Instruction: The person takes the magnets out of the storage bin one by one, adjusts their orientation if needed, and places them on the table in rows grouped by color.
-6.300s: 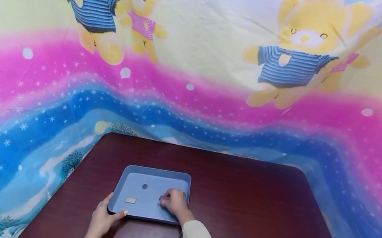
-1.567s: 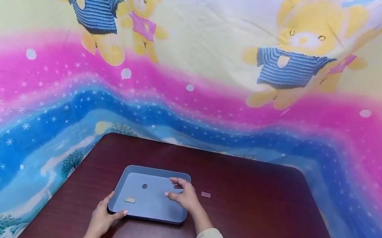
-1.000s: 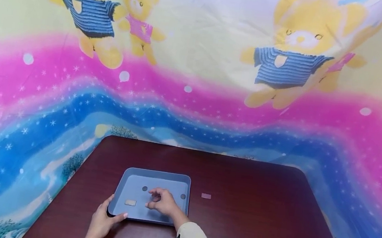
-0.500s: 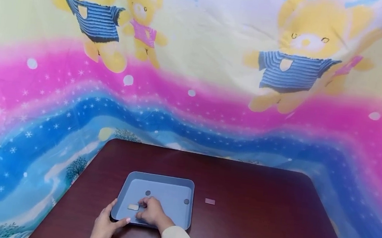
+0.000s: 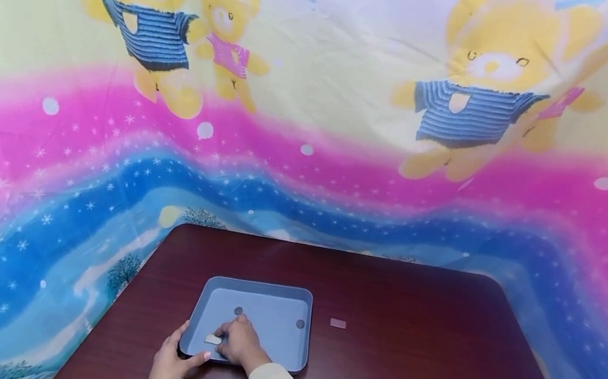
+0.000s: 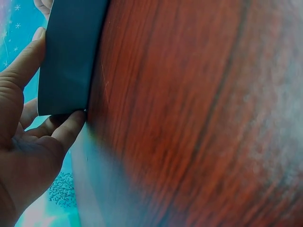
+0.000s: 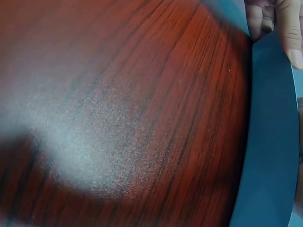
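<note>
A shallow blue-grey tray (image 5: 269,342) lies on the table. My left hand (image 5: 172,361) grips its near left corner, thumb over the front rim and fingers along the side. The left wrist view shows the fingers of that hand (image 6: 31,151) bent around the tray's corner. Over the tray's front left part, my right hand (image 5: 242,343) pinches the right end of a small pale rectangular piece (image 5: 212,339), which sits tilted. Two small dark round discs lie in the tray, one disc (image 5: 238,311) just beyond the right hand, the other disc (image 5: 300,324) by the right wall.
To the right of the tray, a small pinkish rectangular piece (image 5: 337,323) lies on the dark red-brown wooden table (image 5: 403,356). A printed bear curtain (image 5: 315,101) hangs behind the table and around its sides.
The pinkish piece has come to lie on the table, right of the tray. My right hand has moved left across the tray to the pale piece, now tilted. My left hand keeps the corner.
</note>
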`<state>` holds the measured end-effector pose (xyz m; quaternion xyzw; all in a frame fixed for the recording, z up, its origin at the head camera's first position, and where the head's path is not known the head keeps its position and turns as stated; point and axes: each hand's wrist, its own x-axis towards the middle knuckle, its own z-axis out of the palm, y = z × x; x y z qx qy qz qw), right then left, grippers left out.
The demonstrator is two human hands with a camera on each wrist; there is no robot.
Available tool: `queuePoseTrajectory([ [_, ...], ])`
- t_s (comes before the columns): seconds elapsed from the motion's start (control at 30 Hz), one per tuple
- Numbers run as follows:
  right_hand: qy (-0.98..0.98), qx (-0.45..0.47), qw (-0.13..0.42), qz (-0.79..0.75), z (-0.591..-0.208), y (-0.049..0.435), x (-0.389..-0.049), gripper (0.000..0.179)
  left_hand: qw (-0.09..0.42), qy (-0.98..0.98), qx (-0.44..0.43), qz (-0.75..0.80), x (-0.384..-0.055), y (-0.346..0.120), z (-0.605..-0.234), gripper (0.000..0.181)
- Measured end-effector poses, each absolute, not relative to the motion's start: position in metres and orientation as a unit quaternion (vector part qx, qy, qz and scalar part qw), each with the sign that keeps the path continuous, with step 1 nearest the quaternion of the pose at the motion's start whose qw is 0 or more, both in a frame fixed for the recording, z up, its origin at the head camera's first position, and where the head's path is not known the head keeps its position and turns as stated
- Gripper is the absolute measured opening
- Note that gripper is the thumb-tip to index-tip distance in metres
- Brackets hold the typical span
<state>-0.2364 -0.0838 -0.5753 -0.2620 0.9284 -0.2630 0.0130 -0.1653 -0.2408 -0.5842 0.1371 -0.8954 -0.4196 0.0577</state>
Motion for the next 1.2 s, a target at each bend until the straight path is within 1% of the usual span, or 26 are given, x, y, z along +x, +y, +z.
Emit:
queuePoseTrajectory([
  [0.07,0.926,-0.267,0.007,-0.266,-0.575,-0.083,-0.235,0.019,0.057,-0.897,0.138,-0.416,-0.164,-0.241,-0.585,0.095],
  [0.13,0.926,-0.270,0.008,-0.263,-0.576,-0.083,-0.234,0.020,0.057,-0.898,0.137,-0.415,-0.163,-0.241,-0.585,0.096],
  [0.33,0.949,-0.226,0.029,-0.218,-0.579,-0.094,-0.234,0.033,0.061,-0.897,0.137,-0.417,-0.163,-0.242,-0.585,0.097],
  [0.5,0.963,-0.195,0.031,-0.184,-0.580,-0.100,-0.237,0.029,0.070,-0.894,0.133,-0.422,-0.164,-0.241,-0.586,0.096],
  [0.63,0.962,-0.214,0.015,-0.167,-0.581,-0.099,-0.238,0.024,0.074,-0.892,0.136,-0.425,-0.163,-0.240,-0.588,0.095],
  [0.8,0.951,-0.270,-0.024,-0.151,-0.583,-0.096,-0.240,0.011,0.088,-0.890,0.133,-0.427,-0.164,-0.239,-0.587,0.093],
  [0.9,0.943,-0.295,-0.038,-0.148,-0.582,-0.096,-0.241,0.014,0.091,-0.892,0.129,-0.423,-0.163,-0.239,-0.586,0.092],
  [1.03,0.939,-0.305,-0.032,-0.154,-0.580,-0.095,-0.239,0.020,0.097,-0.893,0.124,-0.422,-0.161,-0.240,-0.586,0.092],
  [1.13,0.937,-0.303,-0.019,-0.176,-0.579,-0.093,-0.239,0.020,0.099,-0.891,0.123,-0.425,-0.161,-0.240,-0.587,0.092],
  [1.2,0.933,-0.301,-0.007,-0.199,-0.580,-0.090,-0.238,0.017,0.096,-0.891,0.121,-0.427,-0.161,-0.239,-0.588,0.092],
])
